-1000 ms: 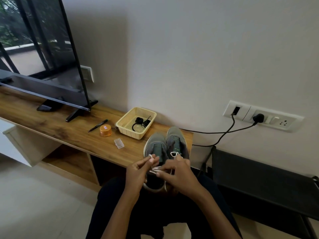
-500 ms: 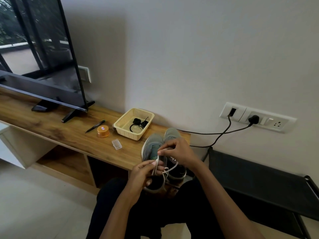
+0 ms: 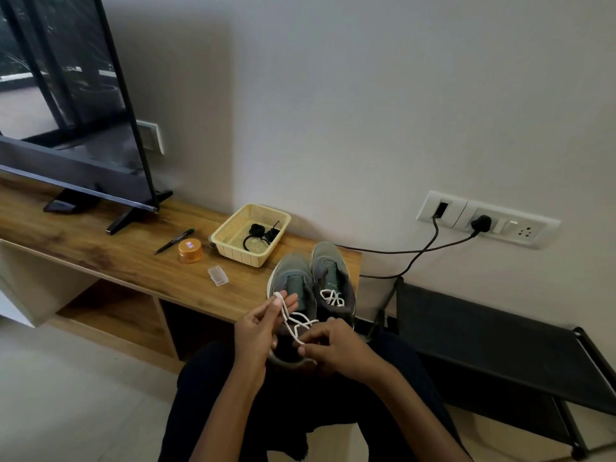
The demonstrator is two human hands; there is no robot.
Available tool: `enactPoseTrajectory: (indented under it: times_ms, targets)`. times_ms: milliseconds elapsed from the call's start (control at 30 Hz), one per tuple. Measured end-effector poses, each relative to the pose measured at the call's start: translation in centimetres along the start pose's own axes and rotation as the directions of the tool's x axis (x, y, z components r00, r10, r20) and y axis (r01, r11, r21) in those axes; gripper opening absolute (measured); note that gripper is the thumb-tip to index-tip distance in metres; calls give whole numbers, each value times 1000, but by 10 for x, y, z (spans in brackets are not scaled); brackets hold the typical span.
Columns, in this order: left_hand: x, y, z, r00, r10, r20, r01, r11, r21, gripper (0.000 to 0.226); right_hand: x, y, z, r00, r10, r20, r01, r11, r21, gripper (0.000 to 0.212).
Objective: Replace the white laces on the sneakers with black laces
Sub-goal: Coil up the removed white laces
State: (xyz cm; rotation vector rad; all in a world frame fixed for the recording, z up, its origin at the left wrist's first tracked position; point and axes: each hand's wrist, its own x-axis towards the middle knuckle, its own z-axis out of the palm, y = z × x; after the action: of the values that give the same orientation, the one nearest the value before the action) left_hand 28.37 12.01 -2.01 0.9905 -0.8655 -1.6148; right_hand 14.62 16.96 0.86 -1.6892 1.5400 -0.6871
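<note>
Pulling white lace from a grey sneaker at the shelf edge.

Pinches the loose white lace (image 3: 296,323) high in the left hand (image 3: 258,325), fingers curled round it, and low in the right hand (image 3: 336,348), above the mouth of the unlaced sneaker (image 3: 291,278). Just beside it, touching, a second sneaker (image 3: 330,268) with white lacing threaded. Behind the pair, on the wooden shelf (image 3: 100,248), black laces (image 3: 261,233) in a yellow basket (image 3: 233,251).

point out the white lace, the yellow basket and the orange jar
white lace (image 3: 297,323): head view, loose strand, mid-length
yellow basket (image 3: 238,253): head view, near side wall
orange jar (image 3: 190,251): head view, middle of its side
</note>
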Motion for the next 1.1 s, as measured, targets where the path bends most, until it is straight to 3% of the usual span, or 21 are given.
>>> enactPoseTrajectory:
  times_ms: [100, 333, 633, 767, 933, 1033, 1100]
  targets:
    - [0, -2, 2, 996, 92, -10, -90, 989, 121, 15, 3, -9, -10, 999, -28, -29, 27, 999, -22, 13]
    - [-6, -4, 4, 990, 139, 28, -139, 926, 351, 16, 20, -20, -16, 952, 53, -303, 17, 974, 225, 7]
    - [-21, 29, 11, 984, 72, 165, -126, 931, 343, 18, 21, -35, -32, 967, 24, -252, 67, 936, 346, 8]
    - [-23, 64, 24, 980, -33, 196, 4, 989, 146, 23, 24, -51, -50, 965, 25, -261, 92, 900, 426, 11]
    - [-20, 101, 53, 992, -24, 126, 41, 990, -131, 20, 28, -63, -49, 946, -4, -325, 101, 954, 282, 23]
    - [-14, 113, 59, 996, 23, 84, -10, 990, -144, 20, 20, -68, -51, 956, -89, -280, 128, 984, 124, 22]
    - [-14, 122, 62, 995, 75, 64, -71, 996, -53, 20, 13, -68, -55, 975, -114, -190, 119, 993, 17, 24]
